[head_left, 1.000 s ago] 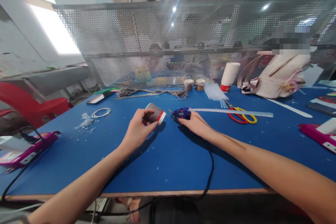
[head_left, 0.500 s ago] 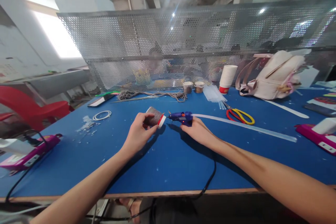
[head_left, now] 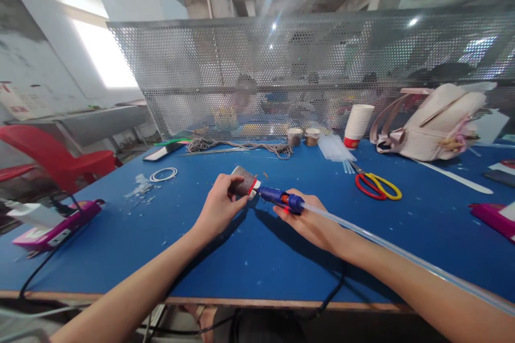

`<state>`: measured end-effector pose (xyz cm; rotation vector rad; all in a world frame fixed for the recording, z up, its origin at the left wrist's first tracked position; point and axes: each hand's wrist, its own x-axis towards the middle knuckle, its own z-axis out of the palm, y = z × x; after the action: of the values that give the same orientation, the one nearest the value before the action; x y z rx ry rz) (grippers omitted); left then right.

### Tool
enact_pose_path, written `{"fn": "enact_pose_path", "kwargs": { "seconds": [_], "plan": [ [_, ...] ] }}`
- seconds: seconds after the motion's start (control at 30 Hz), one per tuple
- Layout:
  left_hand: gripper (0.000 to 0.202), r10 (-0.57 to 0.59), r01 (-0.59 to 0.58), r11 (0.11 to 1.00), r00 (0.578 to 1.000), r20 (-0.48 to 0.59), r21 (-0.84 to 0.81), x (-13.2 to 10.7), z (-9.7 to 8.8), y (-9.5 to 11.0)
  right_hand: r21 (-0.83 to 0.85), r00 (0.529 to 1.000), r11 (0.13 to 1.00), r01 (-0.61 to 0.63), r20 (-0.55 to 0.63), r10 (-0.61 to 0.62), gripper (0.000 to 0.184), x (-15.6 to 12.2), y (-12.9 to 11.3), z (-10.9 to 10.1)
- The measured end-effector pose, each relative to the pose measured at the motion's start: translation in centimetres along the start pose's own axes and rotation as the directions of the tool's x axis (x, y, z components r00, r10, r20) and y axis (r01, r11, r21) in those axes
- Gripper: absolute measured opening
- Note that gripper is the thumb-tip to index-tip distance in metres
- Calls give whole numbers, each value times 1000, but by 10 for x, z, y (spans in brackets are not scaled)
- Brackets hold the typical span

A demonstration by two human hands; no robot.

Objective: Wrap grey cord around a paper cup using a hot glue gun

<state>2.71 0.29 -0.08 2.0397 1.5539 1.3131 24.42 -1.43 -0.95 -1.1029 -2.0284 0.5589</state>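
Tilted above the table, a paper cup wrapped in grey cord is gripped by my left hand. A red and white band shows at the cup's right end. My right hand is closed around a blue hot glue gun, whose nozzle is at that banded end; whether it touches I cannot tell. A long clear glue stick runs out of the gun's back, over my right forearm. The trigger side of the gun is hidden by my fingers.
Grey cord lies along the back, beside two wrapped cups and stacked paper cups. Scissors and a backpack are at right. A power strip sits left; a black cable crosses the front edge.
The glue gun has turned so its back end and glue stick swing toward me, and its nozzle has come up to the cup's end. My left hand still holds the cup.
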Motion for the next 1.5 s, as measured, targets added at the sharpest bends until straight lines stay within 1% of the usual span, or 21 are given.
{"fn": "enact_pose_path", "kwargs": {
  "seconds": [0.1,0.2,0.3,0.43,0.6,0.73,0.97,1.13,1.3,1.43,1.5],
  "plan": [
    [30,20,-20,1000,1000,7,14,0,1,1,-6,998,999,50,29,-50,17,-1,-2,-1],
    [31,38,-38,999,999,14,27,0,2,0,-36,995,995,98,24,-97,16,-2,-2,0],
    [30,53,-54,998,998,19,34,0,1,0,-81,993,990,119,16,-118,16,-2,0,2],
    [29,53,-54,998,998,29,44,-1,1,1,-123,990,983,138,35,-135,18,-2,1,3],
    [29,48,-50,998,998,40,50,-1,2,1,-265,978,942,207,24,-208,14,-3,6,7],
    [28,57,-59,997,998,39,47,-1,2,2,-323,964,913,248,-7,-265,10,-4,12,8],
    [28,52,-55,997,997,57,60,-1,1,5,-376,943,868,324,53,-329,8,-5,14,7],
    [27,60,-63,996,997,52,56,-1,0,4,-380,947,873,308,32,-320,9,-6,14,6],
    [27,77,-80,996,995,57,49,-2,0,4,-364,951,880,304,57,-305,9,-5,14,7],
    [25,76,-78,996,996,44,33,-1,0,4,-363,969,902,232,8,-246,10,-4,12,6],
    [25,81,-82,996,996,43,31,-1,0,4,-358,973,908,215,-1,-231,11,-4,11,5]
  ]
}}
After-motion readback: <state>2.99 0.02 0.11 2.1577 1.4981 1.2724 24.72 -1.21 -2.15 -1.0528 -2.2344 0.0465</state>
